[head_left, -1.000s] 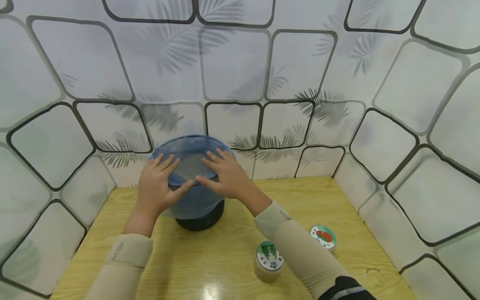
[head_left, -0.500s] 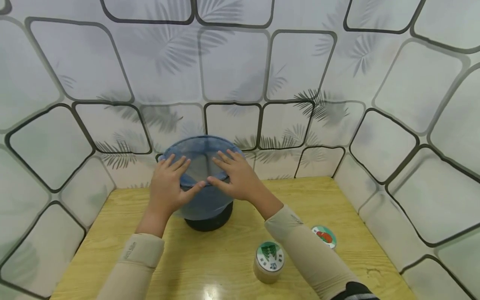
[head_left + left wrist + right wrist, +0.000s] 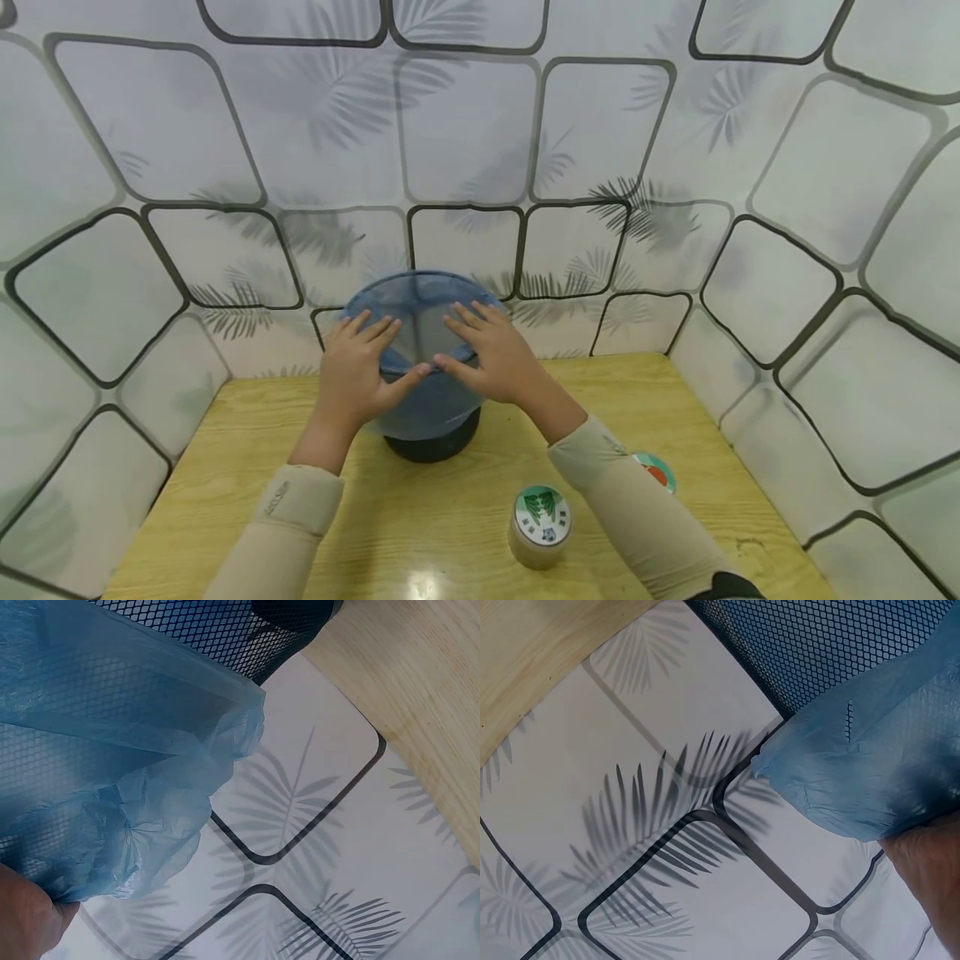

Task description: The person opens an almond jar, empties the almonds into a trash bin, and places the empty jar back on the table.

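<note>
A dark mesh wastebasket (image 3: 431, 442) stands upright on the wooden table, lined with a thin blue plastic bag (image 3: 427, 408) folded over its rim. Spread fingers of my left hand (image 3: 354, 371) lie at the rim's near left. My right hand (image 3: 491, 354) lies likewise at the near right, and the two thumb tips almost meet at the front. In the left wrist view the bag's loose edge hangs over the mesh (image 3: 195, 630). The right wrist view has the bag (image 3: 840, 772) bunched beside my hand (image 3: 930, 862). Fingertips are hidden in both wrist views.
A jar with a green-leaf picture on its lid (image 3: 542, 517) stands at the front, right of centre. Behind my right sleeve is a second lid (image 3: 656, 473) with a red picture, partly covered. Patterned walls (image 3: 465, 133) enclose the table's back and sides.
The wastebasket with its bag has shifted to the right along the table, both hands moving with it. My right sleeve now covers more of the red-pictured lid.
</note>
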`<state>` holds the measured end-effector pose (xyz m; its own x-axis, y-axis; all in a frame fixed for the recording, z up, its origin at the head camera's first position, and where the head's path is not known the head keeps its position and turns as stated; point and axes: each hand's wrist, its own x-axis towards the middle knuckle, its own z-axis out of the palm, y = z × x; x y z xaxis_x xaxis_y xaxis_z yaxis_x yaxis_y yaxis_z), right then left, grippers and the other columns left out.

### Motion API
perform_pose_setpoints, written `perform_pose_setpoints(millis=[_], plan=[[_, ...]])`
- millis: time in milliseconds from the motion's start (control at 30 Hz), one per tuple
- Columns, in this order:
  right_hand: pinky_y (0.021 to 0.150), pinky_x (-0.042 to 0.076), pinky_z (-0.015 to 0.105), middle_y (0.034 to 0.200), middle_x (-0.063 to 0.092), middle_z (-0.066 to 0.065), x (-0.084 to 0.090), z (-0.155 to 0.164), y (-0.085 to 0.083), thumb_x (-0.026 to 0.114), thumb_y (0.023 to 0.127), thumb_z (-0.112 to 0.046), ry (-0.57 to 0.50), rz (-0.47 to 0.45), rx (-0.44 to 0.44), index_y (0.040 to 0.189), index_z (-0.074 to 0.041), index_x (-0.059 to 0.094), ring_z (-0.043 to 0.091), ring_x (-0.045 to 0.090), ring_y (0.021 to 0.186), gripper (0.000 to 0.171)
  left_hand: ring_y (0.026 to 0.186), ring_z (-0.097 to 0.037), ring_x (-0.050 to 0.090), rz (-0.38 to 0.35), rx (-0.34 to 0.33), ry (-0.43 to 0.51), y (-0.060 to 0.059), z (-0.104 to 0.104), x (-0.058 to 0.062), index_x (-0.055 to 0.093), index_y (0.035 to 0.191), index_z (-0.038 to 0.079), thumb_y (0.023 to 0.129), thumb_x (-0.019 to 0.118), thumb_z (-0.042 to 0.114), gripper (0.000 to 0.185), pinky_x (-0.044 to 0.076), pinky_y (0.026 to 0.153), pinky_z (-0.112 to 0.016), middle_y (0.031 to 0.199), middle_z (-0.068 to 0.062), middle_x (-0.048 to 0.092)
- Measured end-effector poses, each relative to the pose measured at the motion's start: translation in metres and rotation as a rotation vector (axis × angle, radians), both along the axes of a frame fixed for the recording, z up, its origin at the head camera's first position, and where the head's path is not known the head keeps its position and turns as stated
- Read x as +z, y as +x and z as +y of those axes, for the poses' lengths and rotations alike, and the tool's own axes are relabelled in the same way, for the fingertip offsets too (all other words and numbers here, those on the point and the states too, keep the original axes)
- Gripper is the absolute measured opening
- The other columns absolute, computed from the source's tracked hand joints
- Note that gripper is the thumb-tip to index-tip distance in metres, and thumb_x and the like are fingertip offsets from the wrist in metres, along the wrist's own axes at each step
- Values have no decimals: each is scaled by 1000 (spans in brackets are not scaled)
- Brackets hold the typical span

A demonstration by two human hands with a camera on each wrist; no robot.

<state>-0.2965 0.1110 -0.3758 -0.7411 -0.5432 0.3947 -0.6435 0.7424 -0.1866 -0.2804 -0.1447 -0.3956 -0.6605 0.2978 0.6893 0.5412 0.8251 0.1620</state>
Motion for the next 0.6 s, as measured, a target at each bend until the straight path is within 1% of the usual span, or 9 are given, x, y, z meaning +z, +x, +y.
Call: perform_pose_setpoints(millis=[200,333,467,600], plan=[[133,20,60,169,40,14,2,8,2,16,95,-89,-8,-11,-6,163,-18,45,41,32,160,102,140,-51,56,-4,-9,-3,-1,7,-1,68,142,4,91,33,95,110,34,121,-71,140,-22,69],[133,20,60,170,39,13,0,13,1,15,95,-90,-1,-10,-17,163,-19,45,41,32,160,103,140,-50,56,-9,-13,-6,-1,12,0,68,141,4,91,33,95,110,34,122,-71,140,-21,69],[132,21,60,170,38,13,-1,20,2,13,93,-92,-1,-9,-32,162,-18,48,41,32,160,107,139,-50,57,-7,-22,-14,-1,19,1,69,140,4,90,31,96,112,34,121,-70,139,-21,70],[132,22,61,169,38,13,0,29,5,11,91,-94,4,-13,-48,160,-16,51,41,32,160,111,138,-50,58,-7,-27,-20,-1,29,2,70,139,3,88,24,98,117,35,121,-69,139,-21,70]])
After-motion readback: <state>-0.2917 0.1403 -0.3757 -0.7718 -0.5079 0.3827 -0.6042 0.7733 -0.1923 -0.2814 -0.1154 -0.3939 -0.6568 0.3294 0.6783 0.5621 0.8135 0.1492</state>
